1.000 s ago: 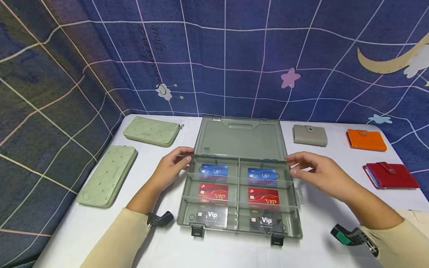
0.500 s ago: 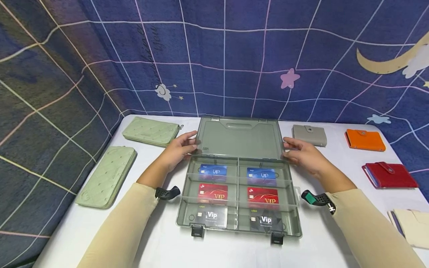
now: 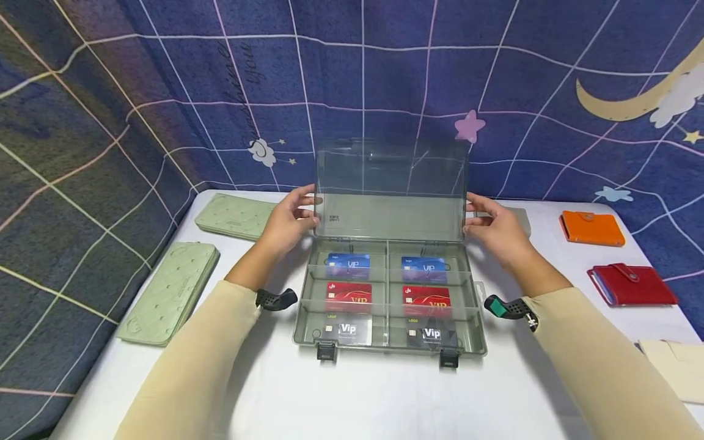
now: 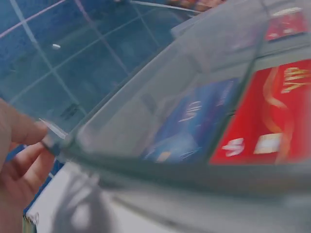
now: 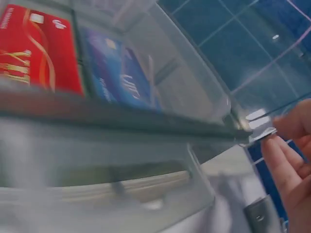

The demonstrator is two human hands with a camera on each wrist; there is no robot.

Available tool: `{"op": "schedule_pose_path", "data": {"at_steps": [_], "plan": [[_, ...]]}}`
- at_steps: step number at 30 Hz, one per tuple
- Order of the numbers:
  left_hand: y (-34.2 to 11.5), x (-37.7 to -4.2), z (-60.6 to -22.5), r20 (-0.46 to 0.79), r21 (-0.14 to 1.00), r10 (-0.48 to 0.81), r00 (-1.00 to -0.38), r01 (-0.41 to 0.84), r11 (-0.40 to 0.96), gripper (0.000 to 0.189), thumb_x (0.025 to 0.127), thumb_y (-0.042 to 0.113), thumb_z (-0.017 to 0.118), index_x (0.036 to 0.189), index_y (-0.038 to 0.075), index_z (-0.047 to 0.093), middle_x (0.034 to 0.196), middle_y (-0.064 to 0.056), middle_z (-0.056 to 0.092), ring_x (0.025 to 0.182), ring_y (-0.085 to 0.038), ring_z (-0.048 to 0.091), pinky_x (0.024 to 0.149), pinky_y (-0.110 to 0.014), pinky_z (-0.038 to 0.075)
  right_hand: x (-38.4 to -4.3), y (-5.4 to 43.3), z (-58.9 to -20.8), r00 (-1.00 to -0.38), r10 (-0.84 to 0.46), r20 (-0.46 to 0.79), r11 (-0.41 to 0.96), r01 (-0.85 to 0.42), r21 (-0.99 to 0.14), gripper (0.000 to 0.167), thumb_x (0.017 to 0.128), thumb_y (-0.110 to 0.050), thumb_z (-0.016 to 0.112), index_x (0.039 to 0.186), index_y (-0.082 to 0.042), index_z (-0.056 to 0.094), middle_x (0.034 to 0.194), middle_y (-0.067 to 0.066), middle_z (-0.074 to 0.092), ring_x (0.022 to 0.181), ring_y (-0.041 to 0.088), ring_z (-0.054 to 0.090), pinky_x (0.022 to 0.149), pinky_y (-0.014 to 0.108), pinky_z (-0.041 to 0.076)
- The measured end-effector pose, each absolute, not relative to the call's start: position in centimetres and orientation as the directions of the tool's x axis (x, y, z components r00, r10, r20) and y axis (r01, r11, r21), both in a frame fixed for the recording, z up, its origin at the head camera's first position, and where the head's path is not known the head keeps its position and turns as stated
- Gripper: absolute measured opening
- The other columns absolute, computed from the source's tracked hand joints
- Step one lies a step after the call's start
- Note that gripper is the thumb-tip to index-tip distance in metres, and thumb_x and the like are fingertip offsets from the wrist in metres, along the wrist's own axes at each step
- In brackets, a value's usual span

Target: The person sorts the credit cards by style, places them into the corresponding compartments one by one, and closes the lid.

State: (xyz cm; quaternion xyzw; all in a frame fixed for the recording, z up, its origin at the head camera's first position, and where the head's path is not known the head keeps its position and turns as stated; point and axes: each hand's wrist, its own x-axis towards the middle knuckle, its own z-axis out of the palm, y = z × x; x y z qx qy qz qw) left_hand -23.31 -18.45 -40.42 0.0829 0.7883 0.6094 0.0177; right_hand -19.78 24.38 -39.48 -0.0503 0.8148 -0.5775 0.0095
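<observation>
A translucent grey-green compartment box (image 3: 385,351) lies on the white table with its see-through lid (image 3: 390,217) raised and tilted up at the back. My left hand (image 3: 285,223) pinches the lid's left edge between thumb and fingers. At the opposite edge, my right hand (image 3: 499,227) pinches the lid in the same way; the right wrist view shows its thumb (image 5: 294,121) against the rim. Inside, two columns of compartments hold blue VIP cards (image 3: 423,267), red VIP cards (image 3: 348,294) and dark or clear Vip cards (image 3: 431,333).
Two green zip wallets (image 3: 167,293) lie at the left. Behind my right hand sits a grey card holder (image 3: 519,219), partly hidden. Farther right are orange (image 3: 592,228), red (image 3: 632,284) and cream (image 3: 673,370) card holders. A patterned dark-blue curtain (image 3: 379,79) hangs close behind the table.
Both hands have moved from the box's sides up to the lid's edges. The lid, lying back flat before, has swung upward. The box has shifted slightly away from me.
</observation>
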Motion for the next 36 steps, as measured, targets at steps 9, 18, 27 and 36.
{"op": "schedule_pose_path", "data": {"at_steps": [9, 18, 27, 36], "plan": [[-17.5, -19.6, -38.0, 0.188, 0.952, 0.119, -0.975, 0.21, 0.223, 0.051, 0.112, 0.019, 0.056, 0.158, 0.0, 0.043, 0.149, -0.02, 0.052, 0.138, -0.033, 0.056, 0.109, -0.045, 0.053, -16.6, 24.3, -37.4, -0.985, -0.087, 0.151, 0.334, -0.171, -0.927, 0.06, 0.11, -0.017, 0.062, 0.162, 0.002, 0.039, 0.15, 0.022, 0.052, 0.122, 0.007, 0.058, 0.091, 0.01, 0.051], [-18.9, -11.1, -37.7, 0.259, 0.945, 0.325, -0.91, 0.309, 0.112, 0.075, 0.117, 0.047, 0.018, 0.164, -0.011, 0.021, 0.171, -0.028, 0.025, 0.158, -0.045, 0.024, 0.125, -0.053, 0.029, -11.0, 25.1, -37.2, -0.902, -0.214, 0.376, -0.133, -0.354, -0.926, 0.037, 0.115, -0.008, 0.041, 0.147, 0.006, 0.055, 0.144, 0.01, 0.064, 0.13, 0.017, 0.065, 0.107, 0.025, 0.05], [-19.8, -8.1, -39.5, 0.266, 0.912, 0.343, -0.901, 0.351, 0.215, 0.06, 0.114, 0.026, 0.046, 0.167, 0.003, 0.031, 0.175, -0.018, 0.022, 0.162, -0.039, 0.015, 0.13, -0.037, 0.017, -6.6, 25.1, -37.7, -0.932, -0.248, 0.263, 0.288, -0.33, -0.899, 0.057, 0.105, 0.0, 0.057, 0.161, -0.01, 0.049, 0.161, -0.001, 0.051, 0.144, 0.004, 0.045, 0.109, 0.013, 0.039], [-20.3, -8.3, -41.1, 0.172, 0.872, 0.354, -0.919, 0.309, 0.379, 0.08, 0.095, 0.014, 0.067, 0.165, -0.001, 0.032, 0.173, -0.022, 0.027, 0.159, -0.046, 0.02, 0.122, -0.072, 0.018, -5.6, 25.9, -40.0, -0.895, -0.337, 0.292, 0.4, -0.417, -0.816, 0.077, 0.089, 0.006, 0.078, 0.159, -0.01, 0.05, 0.171, 0.008, 0.038, 0.155, 0.002, 0.03, 0.118, 0.012, 0.025]]}}
